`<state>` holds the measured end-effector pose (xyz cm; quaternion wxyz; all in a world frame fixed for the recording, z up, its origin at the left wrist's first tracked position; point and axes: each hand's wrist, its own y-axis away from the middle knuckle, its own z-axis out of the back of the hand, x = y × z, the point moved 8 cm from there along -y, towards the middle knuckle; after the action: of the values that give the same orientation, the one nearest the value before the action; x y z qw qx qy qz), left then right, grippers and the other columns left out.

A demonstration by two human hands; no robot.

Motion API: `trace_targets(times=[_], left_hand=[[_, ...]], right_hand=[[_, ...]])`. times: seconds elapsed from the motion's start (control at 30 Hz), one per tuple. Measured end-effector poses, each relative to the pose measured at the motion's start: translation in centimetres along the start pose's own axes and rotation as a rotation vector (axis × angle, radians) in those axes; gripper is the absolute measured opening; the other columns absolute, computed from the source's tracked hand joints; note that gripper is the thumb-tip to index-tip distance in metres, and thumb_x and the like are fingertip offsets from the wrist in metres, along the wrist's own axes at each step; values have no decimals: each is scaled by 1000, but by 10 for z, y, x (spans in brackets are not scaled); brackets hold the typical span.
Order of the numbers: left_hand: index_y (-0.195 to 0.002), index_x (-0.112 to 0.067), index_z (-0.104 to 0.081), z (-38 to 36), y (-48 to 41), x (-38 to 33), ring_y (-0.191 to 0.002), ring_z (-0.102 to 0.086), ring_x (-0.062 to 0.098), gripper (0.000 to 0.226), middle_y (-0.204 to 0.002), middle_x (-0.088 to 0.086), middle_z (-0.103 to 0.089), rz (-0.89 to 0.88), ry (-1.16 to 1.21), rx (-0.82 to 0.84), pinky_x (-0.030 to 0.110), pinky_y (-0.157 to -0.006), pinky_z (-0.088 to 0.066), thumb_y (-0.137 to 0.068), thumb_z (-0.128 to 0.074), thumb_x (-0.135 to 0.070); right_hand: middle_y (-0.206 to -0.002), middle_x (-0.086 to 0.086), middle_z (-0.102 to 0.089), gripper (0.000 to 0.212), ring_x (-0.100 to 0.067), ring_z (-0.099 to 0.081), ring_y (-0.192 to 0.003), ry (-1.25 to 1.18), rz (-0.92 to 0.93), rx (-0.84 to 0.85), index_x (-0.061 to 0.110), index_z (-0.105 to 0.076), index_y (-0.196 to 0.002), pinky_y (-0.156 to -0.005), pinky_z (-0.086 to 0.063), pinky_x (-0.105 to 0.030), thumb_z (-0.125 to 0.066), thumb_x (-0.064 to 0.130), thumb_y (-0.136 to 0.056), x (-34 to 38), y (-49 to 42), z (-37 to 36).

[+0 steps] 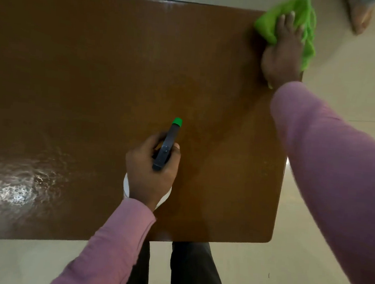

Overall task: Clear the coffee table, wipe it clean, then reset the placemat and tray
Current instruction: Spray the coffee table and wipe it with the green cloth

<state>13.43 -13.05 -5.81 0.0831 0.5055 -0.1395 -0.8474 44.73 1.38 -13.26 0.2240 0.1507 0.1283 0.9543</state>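
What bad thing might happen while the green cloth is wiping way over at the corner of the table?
The green cloth hangs partly past the far right corner of the table, so the right hand might push it off the edge. The left hand grips a spray bottle whose nozzle points over the tabletop, so a squeeze might wet it again.

Head-worn, wide-angle, looking steeply down, close over the table (98, 67) from its near edge.

Green cloth (267, 28), brown table (98, 67), pink sleeves (337, 164).
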Motion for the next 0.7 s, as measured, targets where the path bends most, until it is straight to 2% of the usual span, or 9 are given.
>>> trace_targets(times=[0.13,0.2,0.27,0.37,0.43,0.47,0.57,0.63,0.7], left_hand=[[-99,-15,-67,-2,-3,1,-67,-62,9,17,-73,-15,-62,15,11,3,10,-56,-48,-85,-65,-26],[-96,-18,-66,-1,-5,1,-64,-60,8,11,-70,-14,-60,25,23,3,8,-54,-45,-86,-65,-22],[-94,-15,-66,-2,-7,2,-61,-59,8,8,-68,-13,-59,24,23,-1,8,-53,-44,-87,-66,-18],[-92,-14,-66,-3,-4,4,-59,-59,10,5,-67,-13,-59,16,25,18,8,-52,-43,-87,-66,-17],[-90,-15,-66,-4,-2,1,-56,-57,14,10,-66,-13,-58,-29,2,33,13,-53,-45,-86,-63,-23],[-91,-13,-67,-5,-1,1,-55,-57,13,15,-66,-11,-58,-45,-12,41,15,-53,-45,-86,-62,-27],[-94,-10,-68,-8,1,1,-56,-57,11,29,-67,-7,-60,-53,10,60,18,-53,-46,-85,-59,-36],[-93,-12,-68,-6,1,-2,-54,-57,11,21,-66,-7,-60,-53,10,62,20,-50,-46,-86,-60,-31],[-90,-16,-66,-3,0,-3,-53,-55,15,10,-64,-5,-60,-51,5,66,26,-48,-47,-85,-61,-24]], right_hand=[[-161,-7,-8,70,-38,-1,-146,56,356,110,12,-16,-152,-118,-2,-49,-40,7,-86,94,38,-33],[-161,-5,-9,72,-34,-2,-147,92,494,167,14,-16,-152,-119,-1,-47,-41,5,-85,100,65,-45],[-160,-4,-10,74,-30,-3,-147,110,491,156,15,-17,-152,-119,0,-45,-42,3,-83,70,68,-40],[-160,-9,-9,75,-35,-3,-147,80,236,33,12,-17,-152,-119,-2,-48,-38,3,-80,6,41,-14],[-160,-11,-8,74,-39,-3,-146,18,66,21,10,-18,-151,-119,-4,-50,-34,5,-79,-16,15,-2],[-160,-11,-8,73,-41,-3,-145,2,44,36,10,-18,-151,-118,-4,-50,-33,5,-80,-15,9,-1],[-160,-12,-11,74,-43,-4,-145,29,225,96,10,-19,-151,-118,-4,-54,-32,9,-78,8,38,-12],[-159,-8,-13,78,-39,-4,-146,72,385,164,11,-21,-151,-118,-1,-50,-36,8,-75,6,98,-30],[-159,-5,-14,82,-35,-4,-146,89,464,230,15,-21,-151,-119,2,-46,-44,5,-73,-10,179,-51]])
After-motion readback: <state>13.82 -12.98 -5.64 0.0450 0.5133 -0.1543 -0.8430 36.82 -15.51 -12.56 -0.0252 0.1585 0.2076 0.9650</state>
